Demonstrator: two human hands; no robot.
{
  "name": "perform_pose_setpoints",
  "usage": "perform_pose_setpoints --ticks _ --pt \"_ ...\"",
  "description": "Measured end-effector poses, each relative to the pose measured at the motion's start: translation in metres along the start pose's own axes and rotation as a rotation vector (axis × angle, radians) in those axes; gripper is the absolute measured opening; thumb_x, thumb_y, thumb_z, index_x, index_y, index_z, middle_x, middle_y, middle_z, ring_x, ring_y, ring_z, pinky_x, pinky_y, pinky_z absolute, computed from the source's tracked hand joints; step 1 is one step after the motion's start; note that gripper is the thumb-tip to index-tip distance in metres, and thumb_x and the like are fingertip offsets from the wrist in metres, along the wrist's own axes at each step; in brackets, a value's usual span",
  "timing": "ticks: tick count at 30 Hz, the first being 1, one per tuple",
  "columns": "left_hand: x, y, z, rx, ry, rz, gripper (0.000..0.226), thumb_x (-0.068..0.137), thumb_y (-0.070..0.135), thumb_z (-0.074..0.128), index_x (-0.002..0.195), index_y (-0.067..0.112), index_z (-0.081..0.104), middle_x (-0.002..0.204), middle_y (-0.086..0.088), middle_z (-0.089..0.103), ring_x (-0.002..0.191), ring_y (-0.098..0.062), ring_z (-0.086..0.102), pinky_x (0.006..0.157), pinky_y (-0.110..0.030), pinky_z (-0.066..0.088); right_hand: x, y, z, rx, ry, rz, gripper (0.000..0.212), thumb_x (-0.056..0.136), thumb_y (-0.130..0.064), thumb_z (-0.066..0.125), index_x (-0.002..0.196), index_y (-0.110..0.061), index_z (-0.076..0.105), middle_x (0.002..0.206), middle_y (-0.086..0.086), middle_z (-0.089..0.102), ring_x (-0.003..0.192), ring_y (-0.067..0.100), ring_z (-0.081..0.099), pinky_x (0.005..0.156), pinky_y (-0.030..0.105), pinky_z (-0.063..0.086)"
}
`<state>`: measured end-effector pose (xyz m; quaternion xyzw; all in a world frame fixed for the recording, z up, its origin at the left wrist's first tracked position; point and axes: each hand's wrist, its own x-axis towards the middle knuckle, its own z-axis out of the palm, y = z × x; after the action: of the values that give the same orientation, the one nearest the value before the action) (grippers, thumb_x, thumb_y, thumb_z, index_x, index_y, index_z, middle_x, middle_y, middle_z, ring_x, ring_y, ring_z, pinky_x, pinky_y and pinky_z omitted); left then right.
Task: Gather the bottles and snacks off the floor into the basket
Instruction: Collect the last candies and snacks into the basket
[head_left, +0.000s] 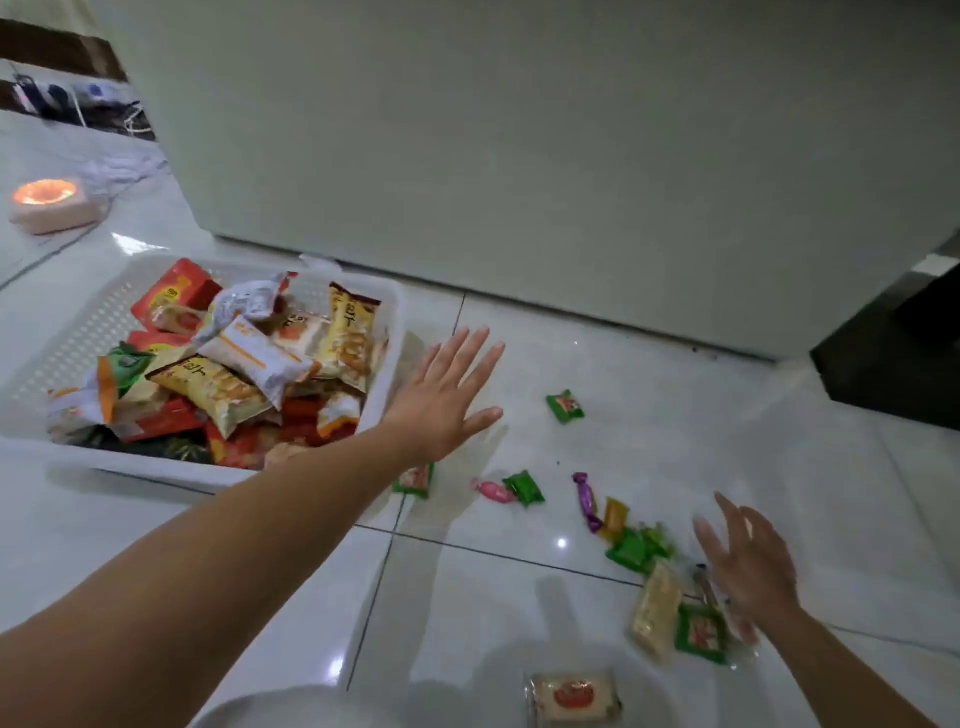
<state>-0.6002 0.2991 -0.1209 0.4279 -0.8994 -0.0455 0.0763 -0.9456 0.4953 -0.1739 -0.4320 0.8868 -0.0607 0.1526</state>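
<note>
My left hand (447, 395) spreads flat and empty beside the white perforated plastic basket (396, 306) (mid-left, heaped with crinkly packets (260, 358)). My right hand (748, 571), fingers splayed, hangs over shiny-wrapped snacks (631, 551) lower right on glossy tiles (675, 415). The labels are too blurred to read.

Glossy white tile floor (675, 395) (grey wall (519, 130))

- A home interior, most likely a living space or kitchen corner.
- Glossy white ceramic floor tiles (675, 426) with thin dark grout lines, of the household kind.
- A tall plain white panel (519, 156) standing on the floor; whether it is an appliance or a cupboard cannot be told.
- A small pink box with a glowing orange top (54, 205) set on the floor at the far left.
- Plugs and tangled cables (67, 104) beyond it, beside dark brown furniture (57, 49).
- A white perforated plastic basket (104, 306) of wrapped snack packets (249, 358), with small wrapped sweets (523, 487) scattered on the tiles.
</note>
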Motion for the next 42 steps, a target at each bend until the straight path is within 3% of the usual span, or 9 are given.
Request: perform_pose_setpoints --ticks 6,16,23,27,29,31,33,36,42 --pt "-0.005 0.061 0.062 -0.042 -0.219 0.086 0.08 0.086 0.071 0.014 0.141 0.033 -0.029 0.149 0.006 -0.036 0.139 -0.016 -0.03 0.116 -0.039 -0.01 -0.047 0.053 0.048 -0.012 -0.117 0.086 0.059 0.094 -0.05 0.038 0.148 -0.032 0.021 0.158 0.002 0.019 0.145 0.024 0.018 0.115 0.05 0.022" --pt "-0.068 0.108 0.107 -0.123 -0.441 0.263 0.101 0.076 0.081 0.03 0.141 0.031 -0.029 0.149 0.0 -0.037 0.14 -0.023 -0.031 0.113 -0.041 -0.016 -0.046 0.04 0.063 0.094 0.016 0.105 0.064 0.091 -0.037 0.054 0.148 -0.022 0.027 0.139 0.017 0.044 0.126 0.033 0.043 0.102 0.044 0.037" --pt "-0.094 0.157 0.14 -0.191 -0.543 0.421 0.111 0.073 0.075 0.05 0.146 0.032 -0.021 0.151 -0.003 -0.036 0.139 -0.026 -0.033 0.113 -0.042 -0.018 -0.043 0.041 0.058 0.201 -0.007 0.347 0.07 0.087 -0.029 0.061 0.145 -0.01 0.026 0.14 0.021 0.04 0.128 0.037 0.037 0.102 0.043 0.035" --pt "-0.097 0.165 0.152 -0.131 -0.575 0.491 0.117 0.071 0.06 0.064 0.146 0.031 -0.021 0.148 -0.002 -0.039 0.134 -0.024 -0.039 0.109 -0.04 -0.023 -0.044 0.047 0.055 0.11 -0.078 0.352 0.047 0.087 -0.027 0.059 0.129 -0.008 0.047 0.124 0.019 0.048 0.116 0.034 0.045 0.092 0.039 0.042" --pt "-0.089 0.157 0.15 -0.116 -0.52 0.433 0.102 0.075 0.048 0.059 0.15 0.023 -0.005 0.157 -0.007 -0.021 0.144 -0.025 -0.022 0.114 -0.039 -0.013 -0.045 0.048 0.055 0.079 -0.088 0.357 0.042 0.088 -0.026 0.058 0.123 -0.003 0.049 0.121 0.02 0.049 0.113 0.035 0.047 0.09 0.039 0.042" --pt "-0.077 0.142 0.143 -0.13 -0.46 0.356 0.078 0.078 0.037 0.056 0.146 0.018 0.022 0.156 -0.012 0.013 0.143 -0.026 0.013 0.116 -0.035 0.011 -0.046 0.045 0.057 0.057 -0.081 0.356 0.039 0.092 -0.025 0.053 0.122 0.001 0.048 0.122 0.023 0.048 0.114 0.037 0.046 0.091 0.04 0.042" --pt "-0.066 0.128 0.137 -0.115 -0.426 0.321 0.06 0.081 0.03 0.053 0.137 0.017 0.037 0.139 -0.01 0.036 0.124 -0.026 0.036 0.099 -0.032 0.033 -0.046 0.039 0.058 0.04 -0.06 0.355 0.039 0.095 -0.024 0.046 0.123 0.002 0.045 0.123 0.023 0.048 0.114 0.038 0.047 0.092 0.042 0.042" --pt "-0.057 0.113 0.126 -0.061 -0.437 0.246 0.051 0.086 0.026 0.05 0.134 0.013 0.039 0.129 -0.009 0.043 0.114 -0.027 0.042 0.083 -0.034 0.04 -0.045 0.028 0.051 -0.016 -0.047 0.318 0.037 0.095 -0.018 0.044 0.127 0.0 0.042 0.123 0.021 0.051 0.113 0.036 0.051 0.092 0.043 0.045" --pt "-0.024 0.075 0.063 -0.099 -0.21 0.12 0.066 0.091 0.028 0.048 0.148 0.012 0.02 0.136 -0.011 0.042 0.12 -0.026 0.043 0.089 -0.036 0.043 -0.006 -0.014 -0.008 -0.169 -0.057 0.068 0.031 0.093 -0.005 0.042 0.122 0.006 0.041 0.119 0.027 0.052 0.109 0.039 0.053 0.087 0.04 0.045"
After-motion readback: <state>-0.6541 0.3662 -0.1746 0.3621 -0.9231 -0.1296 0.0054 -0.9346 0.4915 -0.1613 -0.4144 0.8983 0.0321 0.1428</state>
